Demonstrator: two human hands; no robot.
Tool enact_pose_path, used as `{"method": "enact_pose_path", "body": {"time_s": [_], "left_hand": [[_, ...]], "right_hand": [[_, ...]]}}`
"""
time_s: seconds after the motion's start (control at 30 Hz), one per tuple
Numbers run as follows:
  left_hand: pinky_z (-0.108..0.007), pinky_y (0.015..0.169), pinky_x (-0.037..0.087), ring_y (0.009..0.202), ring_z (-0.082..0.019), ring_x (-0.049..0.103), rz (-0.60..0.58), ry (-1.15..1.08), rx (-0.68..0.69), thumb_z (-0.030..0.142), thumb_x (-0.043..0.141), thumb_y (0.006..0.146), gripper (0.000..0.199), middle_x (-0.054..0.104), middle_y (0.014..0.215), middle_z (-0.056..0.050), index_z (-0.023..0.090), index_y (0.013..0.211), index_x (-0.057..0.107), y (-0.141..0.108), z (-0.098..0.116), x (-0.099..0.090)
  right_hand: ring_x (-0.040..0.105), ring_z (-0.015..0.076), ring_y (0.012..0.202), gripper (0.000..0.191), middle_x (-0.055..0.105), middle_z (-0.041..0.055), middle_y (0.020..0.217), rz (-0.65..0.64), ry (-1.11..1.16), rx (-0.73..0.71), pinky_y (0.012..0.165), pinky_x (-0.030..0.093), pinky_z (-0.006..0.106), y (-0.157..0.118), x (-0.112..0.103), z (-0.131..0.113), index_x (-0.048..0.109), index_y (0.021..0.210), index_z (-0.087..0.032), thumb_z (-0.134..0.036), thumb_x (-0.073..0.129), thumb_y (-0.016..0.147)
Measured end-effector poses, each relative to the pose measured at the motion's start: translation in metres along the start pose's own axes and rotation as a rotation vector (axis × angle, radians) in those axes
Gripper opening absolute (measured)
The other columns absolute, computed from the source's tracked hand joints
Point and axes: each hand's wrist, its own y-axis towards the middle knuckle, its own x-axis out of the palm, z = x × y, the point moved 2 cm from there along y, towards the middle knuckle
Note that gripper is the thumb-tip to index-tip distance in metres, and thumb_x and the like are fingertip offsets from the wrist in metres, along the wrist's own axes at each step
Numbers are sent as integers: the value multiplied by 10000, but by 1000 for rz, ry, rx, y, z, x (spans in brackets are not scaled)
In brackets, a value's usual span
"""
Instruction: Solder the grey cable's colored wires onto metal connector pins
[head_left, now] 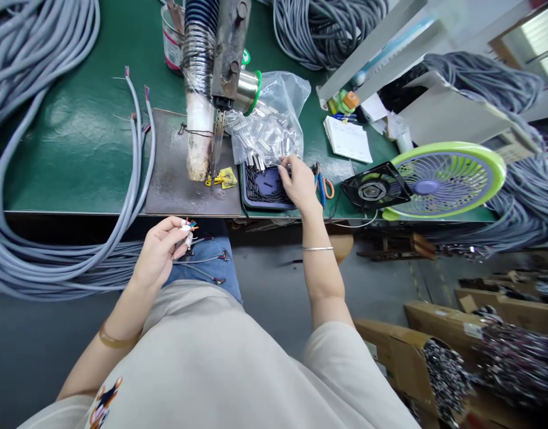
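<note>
My left hand is closed in a pinch around the end of a cable with stripped coloured wires fanning out past the fingertips. It is held just in front of the table edge, above my lap. My right hand reaches over a blue tray of small black pieces. Its thumb and forefinger are pinched at the lower edge of a clear plastic bag full of metal connectors. What lies between those fingertips is too small to make out. Several finished-looking cable ends with connectors rest across my lap.
A soldering iron hangs from a bracket beside a wrapped extraction hose and a solder spool. Grey cable bundles cover the left. Pliers, a notepad, a small black fan and a green fan stand right.
</note>
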Motion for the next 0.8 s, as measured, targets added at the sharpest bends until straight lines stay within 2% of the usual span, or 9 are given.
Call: {"method": "enact_pose_path", "body": {"time_s": [0.07, 0.2, 0.3, 0.37, 0.47, 0.57, 0.7, 0.8], "left_hand": [[-155, 388, 210, 414, -34, 376, -4, 10, -3, 253, 810, 639, 239, 566, 581, 1, 134, 707, 614, -1, 0, 2], [-157, 392, 227, 389, -28, 369, 7, 8, -16, 257, 805, 635, 239, 554, 552, 13, 129, 703, 615, -2, 0, 2], [-152, 394, 238, 410, -29, 383, 15, -11, -27, 244, 816, 627, 235, 562, 565, 13, 127, 709, 629, -2, 0, 0], [-151, 391, 242, 426, -32, 388, 21, -17, -29, 239, 819, 626, 233, 571, 588, 7, 125, 709, 633, -2, 0, 0], [-151, 387, 240, 429, -34, 385, 24, -11, -31, 246, 820, 628, 241, 575, 597, 4, 127, 711, 628, -1, -1, 0], [-148, 394, 246, 429, -36, 388, 17, 2, -31, 259, 818, 634, 248, 568, 584, 9, 129, 723, 627, 0, -3, -1], [-149, 395, 246, 428, -37, 388, 29, 8, -40, 267, 826, 634, 261, 562, 586, 17, 132, 732, 625, 2, -6, -2], [-150, 394, 247, 426, -38, 387, 41, 1, -46, 271, 838, 620, 275, 559, 580, 19, 136, 724, 622, 2, -6, -1]], "right_hand": [[662, 257, 1122, 55, 715, 126, 1181, -16, 81, -13, 981, 495, 418, 1, -4, -1, 526, 945, -228, -251, 482, 971], [677, 211, 902, 131, 726, 80, 984, -29, 227, -21, 794, 513, 351, -8, -18, -11, 535, 905, -230, -340, 513, 973], [633, 172, 753, 172, 692, 47, 861, 48, 249, -14, 693, 467, 309, -22, -28, -24, 551, 872, -218, -366, 535, 959], [616, 162, 706, 179, 675, 32, 800, 12, 224, -27, 679, 446, 296, -29, -29, -30, 571, 867, -209, -367, 557, 950], [635, 200, 743, 135, 695, 63, 818, -59, 17, -10, 718, 442, 316, -31, -22, -29, 604, 908, -197, -323, 568, 939], [655, 252, 844, 129, 719, 121, 925, 16, -103, 39, 779, 457, 353, -23, -13, -18, 601, 947, -193, -289, 517, 958], [666, 242, 937, 119, 716, 97, 975, 137, 150, -63, 874, 498, 377, -8, -5, -3, 569, 849, -213, -298, 565, 932], [667, 221, 952, 131, 706, 66, 955, 117, 345, -158, 872, 517, 368, 0, -1, 3, 566, 783, -214, -278, 630, 878]]}}
